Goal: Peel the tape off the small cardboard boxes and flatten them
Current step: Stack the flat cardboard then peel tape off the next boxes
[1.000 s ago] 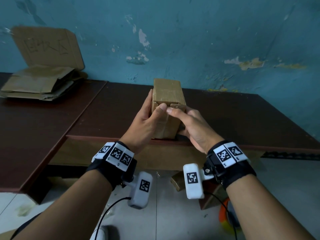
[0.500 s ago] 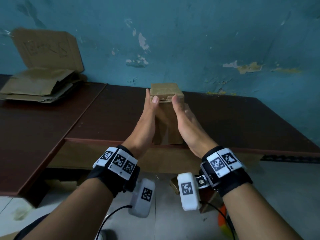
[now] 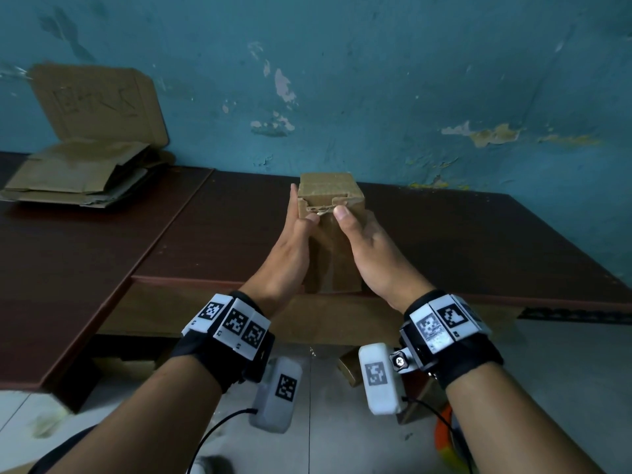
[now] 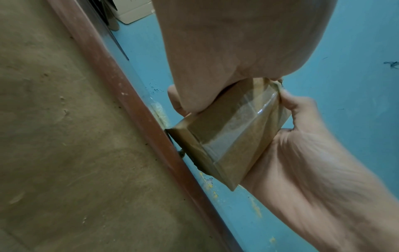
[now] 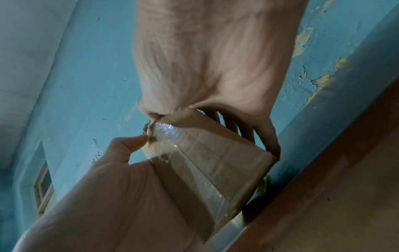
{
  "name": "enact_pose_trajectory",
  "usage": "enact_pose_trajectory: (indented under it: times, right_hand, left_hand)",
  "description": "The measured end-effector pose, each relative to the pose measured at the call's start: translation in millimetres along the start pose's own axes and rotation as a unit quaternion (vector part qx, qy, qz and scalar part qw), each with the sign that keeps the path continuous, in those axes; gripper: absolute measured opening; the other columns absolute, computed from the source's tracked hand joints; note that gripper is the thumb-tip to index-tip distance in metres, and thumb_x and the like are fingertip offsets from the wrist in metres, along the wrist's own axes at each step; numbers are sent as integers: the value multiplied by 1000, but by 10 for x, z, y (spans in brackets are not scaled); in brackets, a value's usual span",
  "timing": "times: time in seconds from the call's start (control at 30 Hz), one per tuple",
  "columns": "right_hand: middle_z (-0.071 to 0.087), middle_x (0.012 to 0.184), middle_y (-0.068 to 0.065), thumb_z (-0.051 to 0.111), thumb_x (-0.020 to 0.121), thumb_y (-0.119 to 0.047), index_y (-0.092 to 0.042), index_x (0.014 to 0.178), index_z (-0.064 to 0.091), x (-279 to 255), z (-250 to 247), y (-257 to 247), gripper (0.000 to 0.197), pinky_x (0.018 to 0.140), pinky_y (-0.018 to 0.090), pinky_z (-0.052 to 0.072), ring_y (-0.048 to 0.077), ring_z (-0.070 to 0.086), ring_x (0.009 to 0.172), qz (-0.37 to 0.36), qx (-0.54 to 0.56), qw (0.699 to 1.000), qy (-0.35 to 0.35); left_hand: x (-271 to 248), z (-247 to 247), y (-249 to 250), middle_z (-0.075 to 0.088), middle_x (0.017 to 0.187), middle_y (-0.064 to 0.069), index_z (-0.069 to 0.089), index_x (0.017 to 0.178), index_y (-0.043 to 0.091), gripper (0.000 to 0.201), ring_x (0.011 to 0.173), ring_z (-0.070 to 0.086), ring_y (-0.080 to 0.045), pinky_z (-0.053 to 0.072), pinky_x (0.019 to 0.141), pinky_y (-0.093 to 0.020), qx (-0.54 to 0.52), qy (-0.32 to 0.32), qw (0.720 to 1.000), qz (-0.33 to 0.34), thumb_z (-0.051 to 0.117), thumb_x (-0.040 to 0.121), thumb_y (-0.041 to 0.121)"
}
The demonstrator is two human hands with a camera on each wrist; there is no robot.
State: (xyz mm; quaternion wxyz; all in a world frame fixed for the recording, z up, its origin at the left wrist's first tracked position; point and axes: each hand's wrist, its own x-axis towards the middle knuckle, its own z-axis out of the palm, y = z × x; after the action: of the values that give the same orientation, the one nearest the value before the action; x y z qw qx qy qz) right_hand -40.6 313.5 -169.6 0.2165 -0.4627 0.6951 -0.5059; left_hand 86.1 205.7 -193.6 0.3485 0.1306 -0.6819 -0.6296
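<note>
Standing at the worktop's (image 3: 444, 241) front edge, one small cardboard box (image 3: 330, 195) is gripped by left hand (image 3: 290, 254) and right hand (image 3: 371, 254), thumbs pinching its torn tape (image 4: 241, 117).

A tan cardboard box (image 3: 331, 196) banded with glossy clear tape (image 4: 234, 126) stands on a dark reddish-brown table (image 3: 444, 241). Behind, a teal wall (image 3: 376, 80) shows pale and yellow peeling patches.
</note>
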Motion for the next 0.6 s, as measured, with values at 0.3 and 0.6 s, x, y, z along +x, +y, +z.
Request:
enact_pose_trajectory:
  times: [0.3,0.6]
  right_hand:
    - [60,128,-19,53,97,-75,-21,151,51,-7,58,-51,77,107,26,48,-5,59,121,9,42,999,22]
    - [73,131,-2,51,76,-103,-22,141,62,112,80,93,105,111,46,57,10,72,122,-36,8,999,39]
  left_hand:
    - [-47,43,103,56,158,-1,46,156,38,54,149,52,-19,41,125,-56,-31,18,999,-16,42,104,52]
    - [-79,61,127,55,155,-1,37,163,26,47,147,53,-15,39,127,-52,-28,29,999,-15,38,118,37]
